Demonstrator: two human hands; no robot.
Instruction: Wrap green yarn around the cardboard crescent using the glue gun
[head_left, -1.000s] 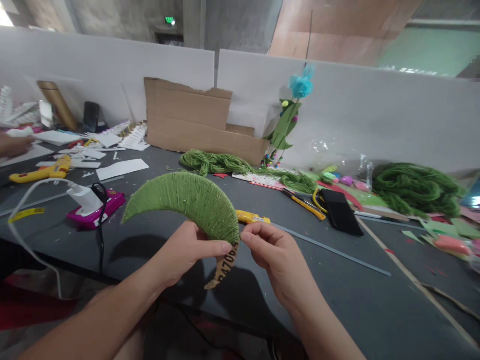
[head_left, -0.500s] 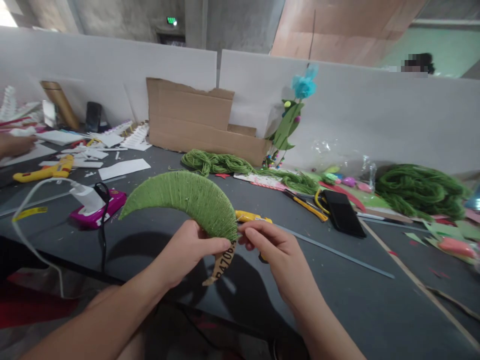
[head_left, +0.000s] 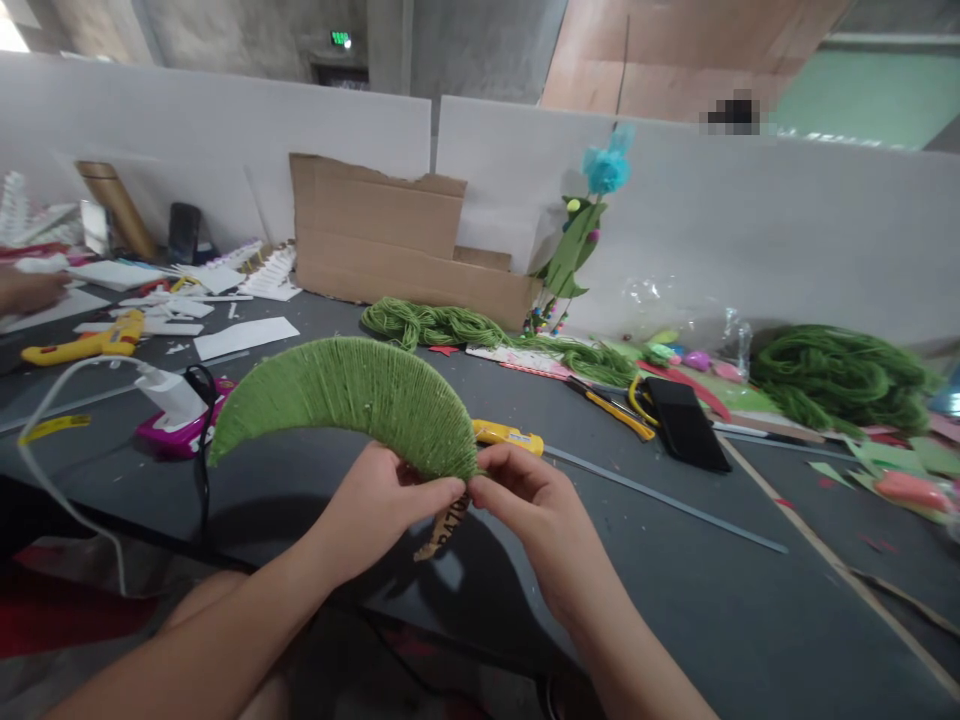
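Since the earlier frame, the green crescent (head_left: 352,395) has been swung so that its far left tip sits lower and further left, and the right hand has been brought in against its wrapped edge. By this, it seems, yarn is being pressed or tightened where the wrapping ends; most of the curve is already covered, and only the lower tip is left bare.

Beneath the crescent, which is held up in front of the person, the dark table (head_left: 675,580) is seen. Behind the crescent, a torn cardboard sheet (head_left: 375,220) is propped upright; well to its right, a heap of yarn (head_left: 840,375) is piled. Its left tip is seen in front of a pink power strip (head_left: 165,437), which is less overlapped in the earlier frame.

By the left hand (head_left: 382,495), the crescent is gripped near its lower end, thumb on the front, the other fingers hidden behind. At its right edge, thumb and forefinger of the right hand (head_left: 529,490) are drawn nearly together, apparently on a short yarn end (head_left: 481,472). Less of the printed bare tip (head_left: 442,535) is shown now, being partly covered by the thumbs.
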